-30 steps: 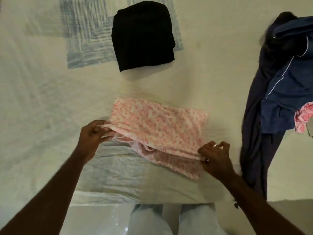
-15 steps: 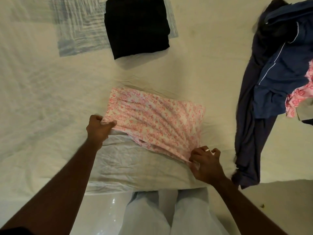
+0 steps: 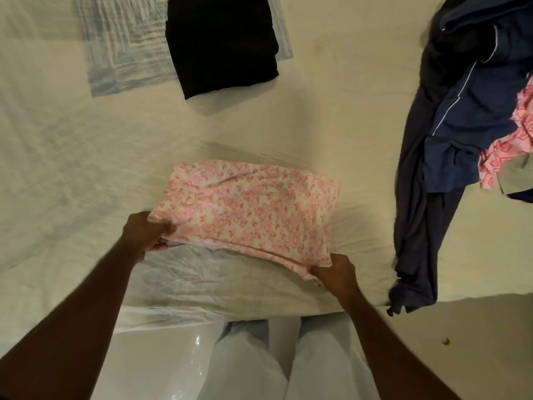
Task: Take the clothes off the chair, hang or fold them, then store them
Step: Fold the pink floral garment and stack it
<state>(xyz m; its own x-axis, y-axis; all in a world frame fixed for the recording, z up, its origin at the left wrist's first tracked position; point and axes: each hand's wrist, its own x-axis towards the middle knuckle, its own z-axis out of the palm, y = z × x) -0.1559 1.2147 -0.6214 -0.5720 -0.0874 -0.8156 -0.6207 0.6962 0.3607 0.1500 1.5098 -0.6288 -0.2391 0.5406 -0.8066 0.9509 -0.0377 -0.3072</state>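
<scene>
A folded pink floral garment (image 3: 248,209) lies on the cream bed sheet (image 3: 72,157) near the bed's front edge. My left hand (image 3: 144,235) grips its near left corner. My right hand (image 3: 334,269) grips its near right corner, fingers curled under the cloth. A folded black garment (image 3: 222,44) lies farther back on the bed. At the right, a heap of unfolded clothes holds a dark navy piece with white piping (image 3: 473,111) and a pink patterned piece (image 3: 510,142).
A pale blue striped cloth (image 3: 121,50) lies under the black garment at the back. A dark grey garment (image 3: 415,226) hangs over the bed's right front edge. Shiny white floor (image 3: 161,362) and my pale trouser legs (image 3: 288,365) show below.
Both hands have drawn the near edge of the pink garment toward me and smoothed the fold flat. The view has tilted down a little.
</scene>
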